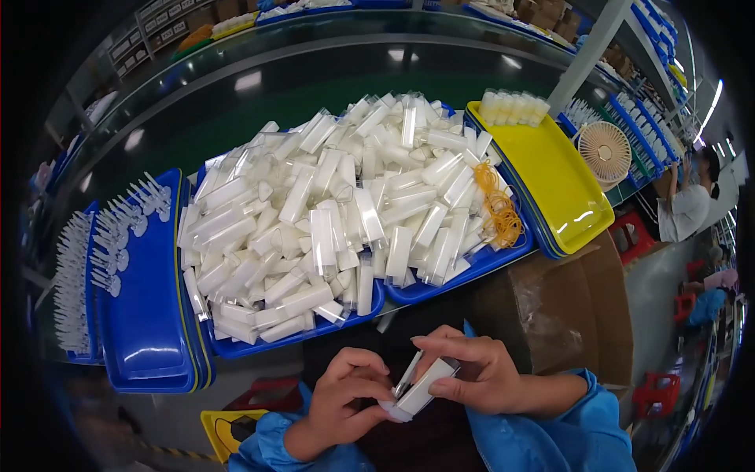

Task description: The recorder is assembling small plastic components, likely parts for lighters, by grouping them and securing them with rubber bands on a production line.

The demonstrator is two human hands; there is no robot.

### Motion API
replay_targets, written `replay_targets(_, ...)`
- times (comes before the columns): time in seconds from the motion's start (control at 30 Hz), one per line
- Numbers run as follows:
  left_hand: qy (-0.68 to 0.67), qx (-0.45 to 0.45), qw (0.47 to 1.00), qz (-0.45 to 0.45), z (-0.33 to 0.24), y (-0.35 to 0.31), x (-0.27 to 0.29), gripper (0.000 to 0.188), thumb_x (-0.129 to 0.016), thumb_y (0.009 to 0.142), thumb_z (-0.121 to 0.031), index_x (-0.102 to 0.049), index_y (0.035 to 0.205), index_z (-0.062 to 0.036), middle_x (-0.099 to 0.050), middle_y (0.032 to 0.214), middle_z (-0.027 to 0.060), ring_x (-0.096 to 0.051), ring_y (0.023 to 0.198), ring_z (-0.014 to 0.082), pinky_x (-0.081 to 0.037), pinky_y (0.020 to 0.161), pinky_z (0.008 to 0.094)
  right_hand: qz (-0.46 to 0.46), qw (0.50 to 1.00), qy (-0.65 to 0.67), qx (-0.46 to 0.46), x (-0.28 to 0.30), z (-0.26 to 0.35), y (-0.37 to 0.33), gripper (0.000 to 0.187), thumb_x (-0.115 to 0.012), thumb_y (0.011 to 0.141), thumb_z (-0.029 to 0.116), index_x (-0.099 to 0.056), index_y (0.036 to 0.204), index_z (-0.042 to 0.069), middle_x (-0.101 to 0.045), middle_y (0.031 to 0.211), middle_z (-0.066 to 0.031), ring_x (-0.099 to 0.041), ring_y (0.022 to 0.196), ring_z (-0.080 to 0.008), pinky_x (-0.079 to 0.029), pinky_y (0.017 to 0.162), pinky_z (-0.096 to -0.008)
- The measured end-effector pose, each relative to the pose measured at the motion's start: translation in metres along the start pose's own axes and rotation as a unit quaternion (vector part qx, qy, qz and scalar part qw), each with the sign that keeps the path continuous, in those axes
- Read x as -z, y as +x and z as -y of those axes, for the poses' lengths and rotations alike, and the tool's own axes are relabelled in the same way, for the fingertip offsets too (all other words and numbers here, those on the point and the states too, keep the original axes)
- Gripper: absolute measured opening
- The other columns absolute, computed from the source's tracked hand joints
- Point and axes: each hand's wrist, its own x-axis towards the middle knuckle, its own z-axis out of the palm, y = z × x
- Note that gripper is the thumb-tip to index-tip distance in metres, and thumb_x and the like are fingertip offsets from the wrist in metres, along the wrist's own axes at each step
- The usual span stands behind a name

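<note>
Close to my body, a small white box (425, 391) is held at a slant between both hands. My left hand (346, 397) pinches its lower end, where a whitish piece shows at the fingertips. My right hand (478, 374) grips the upper part with thumb and fingers, its index finger bent over a dark gap in the box. What lies inside that gap is too small to make out. Just beyond the hands rises a big heap of white boxes in clear plastic sleeves (299, 204), filling two blue trays (464, 282) side by side.
Orange rubber bands (500, 211) lie on the heap's right side. A stacked yellow tray (550, 177) holds several small white bottles (515, 108). At left, blue trays (145, 330) carry upright white-and-clear parts (118, 232). A round fan (604, 151) and brown cardboard (578, 307) are at right.
</note>
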Motion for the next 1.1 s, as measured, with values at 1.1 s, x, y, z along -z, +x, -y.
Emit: replay_targets(1.1, 0.141, -0.078, 0.984, 0.079, -0.018, -0.008, 0.025, 0.023, -0.069, 0.059, 0.004, -0.069, 0.081, -0.0038, -0.058, 0.081, 0.01, -0.056, 0.061, 0.0223, -0.046, 0.054, 0.0298, 0.199, 0.777, -0.579, -0.149, 0.023, -0.048, 0.02, 0.042, -0.054, 0.075, 0.008, -0.044, 0.116, 0.003, -0.059, 0.092, -0.0151, -0.062, 0.074, -0.0279, -0.051, 0.06, -0.0366)
